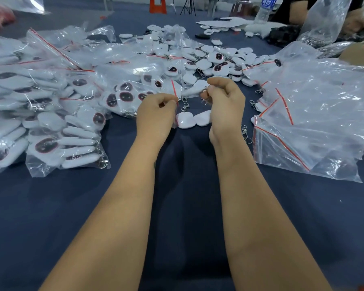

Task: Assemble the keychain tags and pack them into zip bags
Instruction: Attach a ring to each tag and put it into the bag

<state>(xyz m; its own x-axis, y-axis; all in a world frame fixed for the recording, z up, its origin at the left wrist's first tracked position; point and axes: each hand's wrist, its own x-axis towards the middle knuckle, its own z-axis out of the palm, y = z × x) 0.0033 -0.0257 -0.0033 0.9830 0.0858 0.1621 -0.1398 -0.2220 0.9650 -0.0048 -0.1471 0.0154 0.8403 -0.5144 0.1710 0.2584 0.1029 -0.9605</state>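
My left hand (156, 114) is curled and pinches the red-striped mouth of a clear zip bag (175, 95) above the dark blue table. My right hand (225, 99) pinches a white keychain tag (194, 89) by its end, where a metal clasp (204, 98) dangles under the fingers. The tag points left, toward the bag's mouth. Two more white tags (185, 121) lie side by side between my hands, just below the bag's mouth. Whether they are inside the bag I cannot tell.
Filled zip bags (51, 127) are heaped on the left. Empty zip bags (307, 127) are stacked on the right. Loose tags (214, 64) are piled behind my hands, and loose clasps (245, 133) lie by my right wrist. A water bottle (265, 9) and another person's arm are far back right.
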